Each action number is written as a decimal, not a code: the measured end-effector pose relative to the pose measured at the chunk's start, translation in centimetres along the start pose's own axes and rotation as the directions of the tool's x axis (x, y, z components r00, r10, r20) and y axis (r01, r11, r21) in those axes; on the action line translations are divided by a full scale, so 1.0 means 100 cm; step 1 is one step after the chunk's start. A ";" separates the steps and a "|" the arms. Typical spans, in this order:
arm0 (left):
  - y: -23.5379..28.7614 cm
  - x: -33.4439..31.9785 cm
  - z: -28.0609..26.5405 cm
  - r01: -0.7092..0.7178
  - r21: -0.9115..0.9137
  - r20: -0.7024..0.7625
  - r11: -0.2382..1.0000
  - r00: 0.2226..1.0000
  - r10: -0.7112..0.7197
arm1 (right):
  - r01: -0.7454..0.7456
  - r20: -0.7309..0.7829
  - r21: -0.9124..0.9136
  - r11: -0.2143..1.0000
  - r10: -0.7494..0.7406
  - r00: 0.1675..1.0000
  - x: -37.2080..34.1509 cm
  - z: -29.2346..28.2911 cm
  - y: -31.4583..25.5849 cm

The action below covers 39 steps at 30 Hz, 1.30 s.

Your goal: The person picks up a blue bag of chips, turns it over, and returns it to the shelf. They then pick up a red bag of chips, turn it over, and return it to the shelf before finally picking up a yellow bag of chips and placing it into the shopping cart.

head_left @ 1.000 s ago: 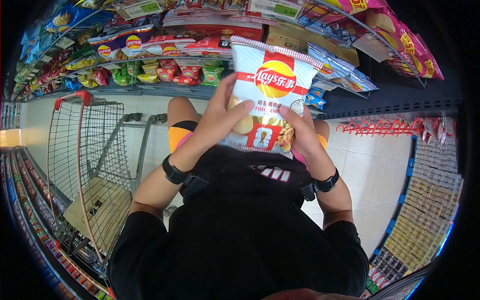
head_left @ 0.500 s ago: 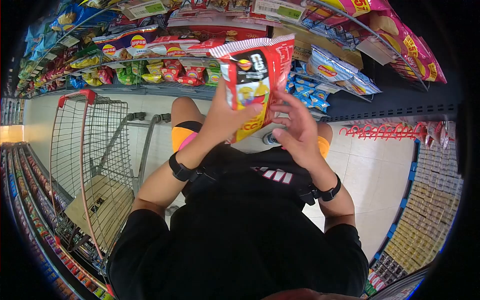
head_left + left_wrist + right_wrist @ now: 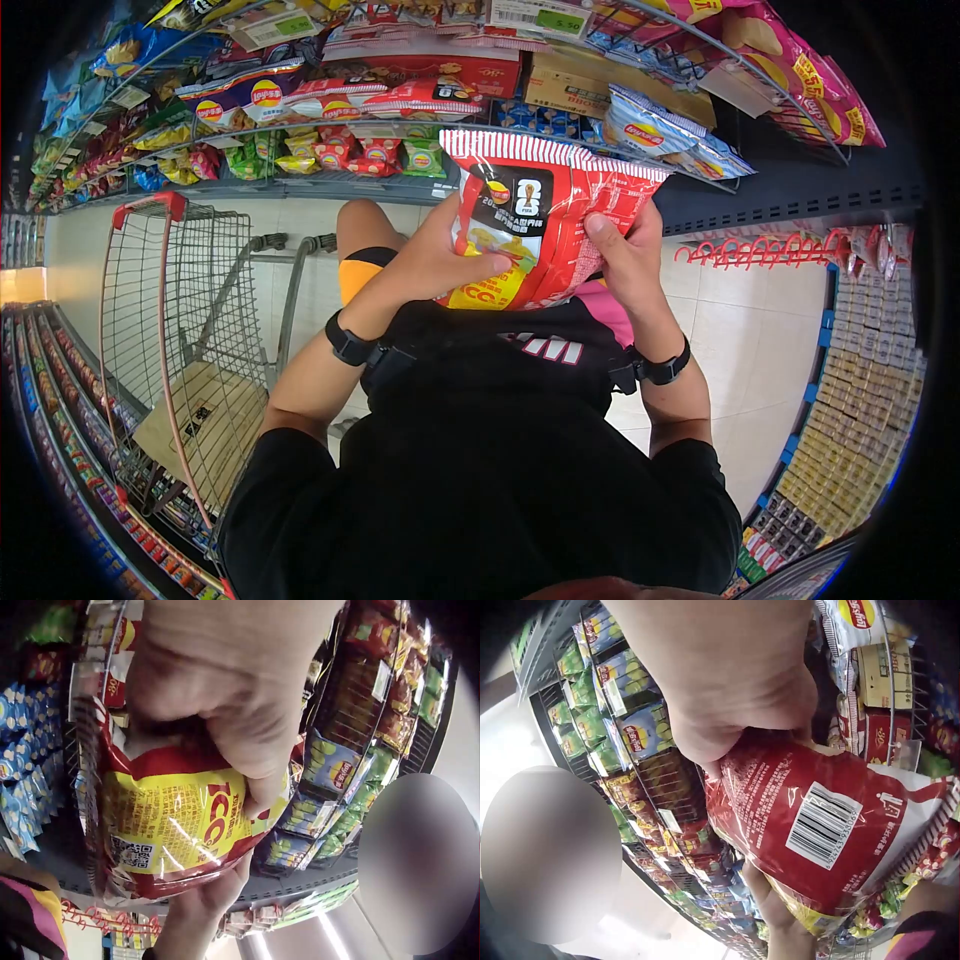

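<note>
Supermarket aisle, snack shelf (image 3: pixel 830 205) ahead. Chip bag (image 3: pixel 565 215), red with white, black and yellow patches, held up between both hands above the lap, striped edge toward the shelf. Left hand (image 3: pixel 435 260) grips its left side, thumb laid over the printed face; right hand (image 3: pixel 632 258) grips the right side, thumb likewise on top. Fingers behind mostly hidden. Barcode (image 3: pixel 825 825) readable in the right wrist view.

Bag blocks sight of part of the lower rows. Beyond it: pale blue bags (image 3: pixel 655 132), with a brown carton (image 3: pixel 565 82) just beside. Small packs (image 3: pixel 340 155) in a low row, leftward; pink bags (image 3: pixel 800 85) in wire racking, upper right. Red hooks (image 3: pixel 760 256) well to the right. Wire cart (image 3: pixel 164 340) near the left knee, tan board (image 3: pixel 200 415) in it.
</note>
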<state>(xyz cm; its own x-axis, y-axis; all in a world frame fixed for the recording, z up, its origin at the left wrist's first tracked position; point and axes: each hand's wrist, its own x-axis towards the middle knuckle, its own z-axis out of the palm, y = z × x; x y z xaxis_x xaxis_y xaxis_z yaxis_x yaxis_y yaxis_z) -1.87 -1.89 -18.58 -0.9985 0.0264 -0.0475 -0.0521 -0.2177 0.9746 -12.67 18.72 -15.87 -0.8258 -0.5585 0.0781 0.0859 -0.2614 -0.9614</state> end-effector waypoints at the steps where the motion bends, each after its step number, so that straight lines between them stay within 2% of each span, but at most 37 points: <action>1: 0.000 0.000 0.001 -0.010 -0.019 -0.003 1.000 1.000 0.010 | -0.004 0.009 -0.002 1.000 0.004 1.000 0.000 0.000 0.001; 6: 0.003 -0.002 0.003 0.010 -0.082 -0.020 0.997 1.000 -0.011 | -0.018 0.079 0.035 0.999 0.015 0.997 0.000 -0.011 0.010; 8: 0.002 -0.001 0.004 0.041 -0.138 -0.047 0.990 0.998 -0.048 | -0.103 0.117 0.157 0.982 0.086 0.989 -0.001 -0.006 0.012; 9: 0.002 0.001 0.006 0.068 -0.255 -0.100 0.965 0.990 -0.096 | -0.146 0.138 0.216 0.965 0.118 0.983 -0.001 -0.003 0.013; 11: 0.004 0.006 0.011 0.099 -0.479 -0.182 0.872 0.961 -0.209 | -0.352 0.153 0.256 0.900 0.322 0.934 -0.004 0.004 0.015; 12: 0.004 0.010 0.010 0.094 -0.526 -0.168 0.845 0.963 -0.211 | -0.437 0.148 0.291 0.851 0.411 0.899 -0.003 0.011 0.014; 13: 0.002 0.013 0.008 0.102 -0.528 -0.197 0.843 0.951 -0.239 | -0.516 0.148 0.325 0.792 0.497 0.855 -0.002 0.014 0.014; 15: -0.009 0.019 0.003 0.118 -0.533 -0.255 0.838 0.922 -0.293 | -0.558 0.132 0.354 0.751 0.550 0.824 0.003 0.008 0.033; 18: -0.021 0.022 -0.004 0.170 -0.417 -0.277 0.893 0.912 -0.302 | -0.610 0.091 0.358 0.707 0.624 0.776 0.007 0.006 0.043; 22: -0.013 0.020 0.000 0.215 -0.295 -0.271 0.931 0.916 -0.297 | -0.612 0.089 0.371 0.699 0.629 0.772 0.008 0.003 0.048; 30: -0.020 0.022 -0.004 0.216 -0.290 -0.285 0.932 0.910 -0.300 | -0.609 0.087 0.414 0.676 0.637 0.766 0.009 0.005 0.041; 31: -0.021 0.022 -0.005 0.217 -0.289 -0.292 0.932 0.908 -0.302 | -0.576 0.088 0.404 0.711 0.596 0.798 0.009 0.003 0.042; 33: -0.035 0.025 -0.009 0.075 0.119 -0.415 0.990 0.909 -0.019 | -0.503 0.093 0.385 0.774 0.509 0.856 0.010 -0.002 0.048; 34: -0.040 0.026 -0.011 0.014 0.324 -0.431 0.946 0.893 0.134 | -0.466 0.064 0.340 0.817 0.474 0.878 0.010 -0.006 0.052; 36: -0.034 0.029 -0.015 0.028 0.520 -0.341 0.854 0.923 0.178 | -0.388 0.015 0.244 0.889 0.396 0.918 0.013 -0.010 0.059; 37: -0.032 0.031 -0.017 0.028 0.610 -0.292 0.792 0.937 0.191 | -0.337 0.035 0.139 0.931 0.335 0.941 0.014 -0.009 0.060; 38: -0.033 0.035 -0.011 0.034 0.379 -0.278 0.925 0.958 0.078 | -0.278 0.058 0.033 0.960 0.275 0.960 0.012 -0.005 0.059; 39: -0.032 0.037 -0.005 -0.016 0.414 -0.290 0.910 0.945 0.149 | -0.213 0.089 -0.072 0.974 0.219 0.972 0.010 -0.001 0.057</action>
<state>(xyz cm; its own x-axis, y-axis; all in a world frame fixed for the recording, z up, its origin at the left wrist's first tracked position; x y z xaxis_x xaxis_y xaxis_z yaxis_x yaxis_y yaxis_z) -5.41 -1.59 -22.02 -0.9562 -0.2905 0.0364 -0.0252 0.2055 0.9783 -13.03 16.76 -21.25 -0.7343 -0.6697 -0.1108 0.2191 -0.0793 -0.9725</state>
